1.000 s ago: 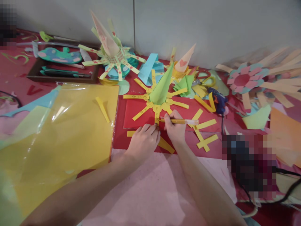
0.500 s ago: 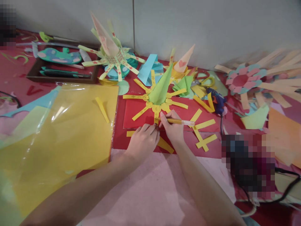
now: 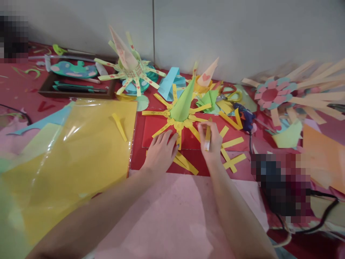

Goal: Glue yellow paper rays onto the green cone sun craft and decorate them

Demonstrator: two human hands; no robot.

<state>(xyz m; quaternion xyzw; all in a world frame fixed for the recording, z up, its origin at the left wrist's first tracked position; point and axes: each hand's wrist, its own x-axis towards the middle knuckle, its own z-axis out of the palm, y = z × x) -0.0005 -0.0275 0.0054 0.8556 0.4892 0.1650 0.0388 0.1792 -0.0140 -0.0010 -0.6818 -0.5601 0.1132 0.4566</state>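
Note:
A green paper cone (image 3: 183, 104) stands in a ring of yellow strips, some with drawn marks, on a red board (image 3: 151, 126). My left hand (image 3: 163, 149) lies with fingers spread beside the lower strip (image 3: 179, 138), its fingertips at the strip's edge. To the right of that strip, my right hand (image 3: 211, 138) is closed on a gold pen (image 3: 207, 136), which is held upright away from the paper. Loose yellow strips (image 3: 188, 164) lie below the board, and others (image 3: 233, 142) lie to its right.
A brown tray (image 3: 78, 94) with pens is at the back left, near a pink-coned paper piece (image 3: 125, 54). Yellow sheets in plastic (image 3: 94, 144) lie left. Scissors (image 3: 234, 96), a blue glue gun (image 3: 245, 117) and a paper flower (image 3: 269, 95) are right.
My right hand has lifted off the lower strip and moved right, turning the pen upright. My left hand's fingers have spread out and flattened. The view has shifted slightly.

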